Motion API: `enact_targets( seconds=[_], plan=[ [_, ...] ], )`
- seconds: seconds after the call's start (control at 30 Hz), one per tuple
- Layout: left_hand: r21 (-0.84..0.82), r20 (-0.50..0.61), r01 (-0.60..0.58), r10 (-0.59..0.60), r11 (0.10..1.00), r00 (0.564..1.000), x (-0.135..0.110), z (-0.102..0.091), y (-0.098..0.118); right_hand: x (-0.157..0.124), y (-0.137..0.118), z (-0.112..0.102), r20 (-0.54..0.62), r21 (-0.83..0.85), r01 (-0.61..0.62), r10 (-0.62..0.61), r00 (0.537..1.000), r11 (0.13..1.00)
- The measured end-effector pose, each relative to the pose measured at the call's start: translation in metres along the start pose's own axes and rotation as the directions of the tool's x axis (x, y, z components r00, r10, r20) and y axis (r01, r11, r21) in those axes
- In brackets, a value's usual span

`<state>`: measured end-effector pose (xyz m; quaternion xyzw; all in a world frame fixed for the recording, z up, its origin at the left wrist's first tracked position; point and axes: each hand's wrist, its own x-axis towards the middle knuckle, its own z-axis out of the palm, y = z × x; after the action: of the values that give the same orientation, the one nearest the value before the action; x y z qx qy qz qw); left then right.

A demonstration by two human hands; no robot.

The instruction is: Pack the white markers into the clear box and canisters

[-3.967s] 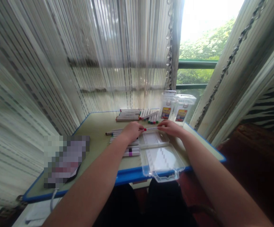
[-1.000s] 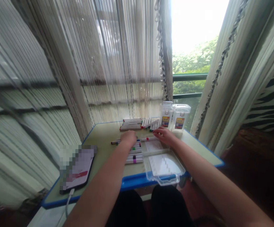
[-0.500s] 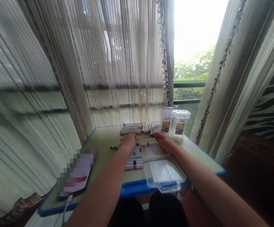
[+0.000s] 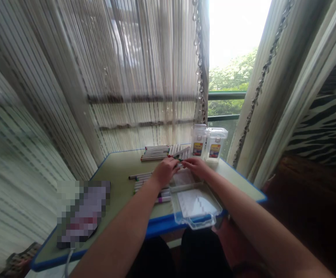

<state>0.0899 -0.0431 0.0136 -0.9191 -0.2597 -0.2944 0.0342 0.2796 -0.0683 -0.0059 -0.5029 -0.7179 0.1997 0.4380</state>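
Over the back middle of the table, my left hand (image 4: 166, 170) and my right hand (image 4: 196, 166) are close together, fingers bent and fingertips almost meeting. A small white piece of a marker (image 4: 179, 165) shows between them; the fingers cover most of it. Just beyond, a marker with a red tip (image 4: 179, 152) lies slanted across a white ridged rack (image 4: 175, 148). Below my hands is an open clear plastic case (image 4: 214, 200), its lid towards me. White markers (image 4: 139, 176) lie in groups left of the case, partly behind my left arm.
More markers (image 4: 155, 153) lie in a row at the back. Two clear upright containers (image 4: 217, 141) with yellow labels stand at the back right. A blurred-out phone-like object (image 4: 83, 212) with a white cable (image 4: 68, 260) lies on the left. Blue edging (image 4: 164, 227) borders the table.
My left hand has moved right, up to my right hand. The white marker with a red band that lay below my hands no longer shows. The whole view has shifted slightly.
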Motion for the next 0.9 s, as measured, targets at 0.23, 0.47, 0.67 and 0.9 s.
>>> enact_targets(
  seconds=[0.23,0.47,0.67,0.9],
  plan=[
    [-0.030,-0.132,0.076,-0.079,0.997,0.988,-0.003,-0.005,0.005,-0.003,-0.009,-0.007,0.021,0.364,-0.187,0.193,0.981,0.912],
    [-0.032,0.047,0.330,-0.328,0.944,0.943,-0.002,-0.009,-0.007,0.000,0.013,-0.019,-0.072,0.585,-0.189,0.282,0.957,0.789],
    [-0.100,0.013,0.286,-0.286,0.953,0.958,0.000,-0.004,-0.004,-0.001,0.018,-0.030,-0.127,0.535,-0.231,0.348,0.929,0.813],
    [-0.115,0.061,0.276,-0.270,0.954,0.961,-0.001,-0.005,-0.007,-0.003,0.020,-0.030,-0.152,0.411,-0.210,0.294,0.944,0.887]
  ],
)
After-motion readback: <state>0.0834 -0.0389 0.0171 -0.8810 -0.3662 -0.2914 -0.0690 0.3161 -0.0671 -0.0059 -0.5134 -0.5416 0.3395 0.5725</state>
